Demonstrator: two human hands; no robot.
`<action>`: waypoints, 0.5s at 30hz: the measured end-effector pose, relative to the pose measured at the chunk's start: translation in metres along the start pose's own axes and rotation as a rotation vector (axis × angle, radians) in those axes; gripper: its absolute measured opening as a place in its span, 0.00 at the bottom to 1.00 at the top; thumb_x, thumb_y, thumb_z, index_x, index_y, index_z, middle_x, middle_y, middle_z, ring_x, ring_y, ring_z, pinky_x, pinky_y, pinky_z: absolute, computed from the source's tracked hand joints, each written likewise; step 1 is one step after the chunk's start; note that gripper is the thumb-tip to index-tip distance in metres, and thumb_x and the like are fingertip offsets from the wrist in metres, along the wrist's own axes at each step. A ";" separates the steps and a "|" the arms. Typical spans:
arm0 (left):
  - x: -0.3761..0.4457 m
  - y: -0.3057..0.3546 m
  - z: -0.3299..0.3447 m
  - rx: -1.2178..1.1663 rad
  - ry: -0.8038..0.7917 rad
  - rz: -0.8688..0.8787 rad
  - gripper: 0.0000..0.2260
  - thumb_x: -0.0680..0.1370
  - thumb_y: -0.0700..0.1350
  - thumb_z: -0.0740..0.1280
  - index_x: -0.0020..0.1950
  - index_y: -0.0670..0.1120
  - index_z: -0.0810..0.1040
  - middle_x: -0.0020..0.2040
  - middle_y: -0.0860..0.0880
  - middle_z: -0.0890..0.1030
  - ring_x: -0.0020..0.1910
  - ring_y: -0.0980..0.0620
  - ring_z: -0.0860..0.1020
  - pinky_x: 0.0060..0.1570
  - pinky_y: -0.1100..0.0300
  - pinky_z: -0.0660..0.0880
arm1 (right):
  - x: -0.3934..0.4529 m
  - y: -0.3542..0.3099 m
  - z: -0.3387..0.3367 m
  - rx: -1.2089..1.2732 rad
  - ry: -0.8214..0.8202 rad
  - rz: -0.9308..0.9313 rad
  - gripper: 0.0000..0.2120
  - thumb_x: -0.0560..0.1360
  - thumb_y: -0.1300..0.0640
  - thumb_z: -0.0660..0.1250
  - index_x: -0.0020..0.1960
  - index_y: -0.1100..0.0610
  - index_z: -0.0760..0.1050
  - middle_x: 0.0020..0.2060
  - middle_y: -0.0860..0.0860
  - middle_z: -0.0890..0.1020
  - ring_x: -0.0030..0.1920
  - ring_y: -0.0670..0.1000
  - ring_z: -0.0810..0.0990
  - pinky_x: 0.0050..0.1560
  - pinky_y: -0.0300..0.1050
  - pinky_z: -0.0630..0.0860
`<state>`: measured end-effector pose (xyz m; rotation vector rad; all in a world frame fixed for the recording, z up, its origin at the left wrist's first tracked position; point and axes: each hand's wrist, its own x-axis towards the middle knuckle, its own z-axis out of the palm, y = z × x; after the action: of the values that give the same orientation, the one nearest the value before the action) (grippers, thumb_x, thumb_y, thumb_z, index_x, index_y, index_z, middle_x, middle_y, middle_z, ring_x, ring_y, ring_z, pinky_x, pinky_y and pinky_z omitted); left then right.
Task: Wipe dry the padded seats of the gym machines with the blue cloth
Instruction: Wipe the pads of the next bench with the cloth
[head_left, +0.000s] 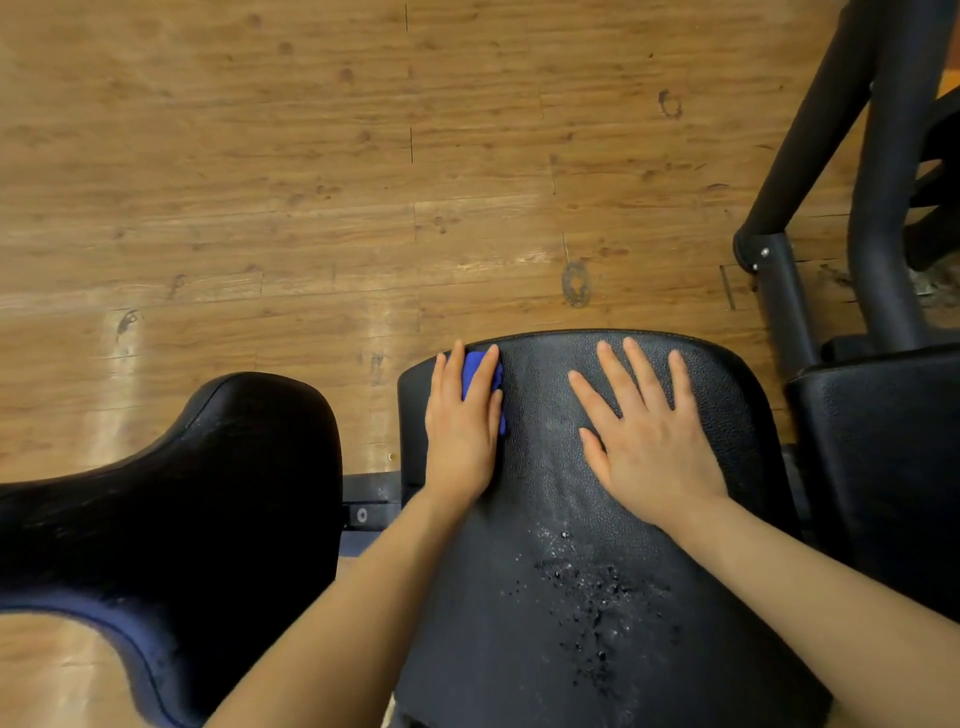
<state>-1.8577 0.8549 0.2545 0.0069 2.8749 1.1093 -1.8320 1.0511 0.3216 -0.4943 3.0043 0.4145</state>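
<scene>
Head view, looking down on a black padded seat (571, 519) over a wood-plank floor (260, 182). Left hand (464, 423) lies flat on the seat's far left corner, fingers straight, pressing the blue cloth (475, 371) down onto the pad; cloth mostly hidden under the palm, blue showing between the fingers and along the hand's right edge. Right hand (647, 431) rests palm-down on the seat's far right part, fingers spread wide, holding nothing. Hands apart, both on the same pad. Water droplets (597, 597) speckle the near middle of the seat, between the forearms; pale streaks run up the centre toward the hands. Second black pad (182, 519) sits left of the seat, not touched. Black machine frame tubes (810, 156) stand at upper right, another dark pad (883, 467) at the right edge.
</scene>
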 end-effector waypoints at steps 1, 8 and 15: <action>0.012 -0.002 -0.002 -0.002 -0.008 -0.002 0.25 0.80 0.54 0.50 0.75 0.48 0.67 0.77 0.39 0.60 0.76 0.37 0.58 0.72 0.48 0.58 | 0.000 0.000 0.000 0.000 -0.001 -0.001 0.27 0.79 0.45 0.51 0.76 0.54 0.64 0.76 0.61 0.62 0.76 0.64 0.58 0.72 0.69 0.52; 0.064 -0.015 -0.011 -0.001 -0.059 0.004 0.19 0.83 0.44 0.59 0.75 0.45 0.68 0.77 0.37 0.60 0.76 0.37 0.58 0.75 0.48 0.57 | 0.001 0.000 0.000 0.007 0.006 -0.003 0.27 0.79 0.46 0.53 0.76 0.54 0.65 0.75 0.62 0.62 0.76 0.64 0.59 0.72 0.70 0.53; 0.028 -0.016 -0.008 0.000 -0.022 -0.009 0.20 0.83 0.44 0.59 0.76 0.46 0.66 0.78 0.39 0.57 0.77 0.37 0.56 0.75 0.49 0.56 | 0.000 -0.001 -0.001 0.017 0.014 -0.001 0.28 0.79 0.46 0.52 0.75 0.55 0.66 0.75 0.62 0.63 0.75 0.64 0.59 0.72 0.70 0.54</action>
<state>-1.8860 0.8387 0.2479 0.0057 2.8522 1.1006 -1.8323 1.0503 0.3222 -0.4997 3.0185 0.3869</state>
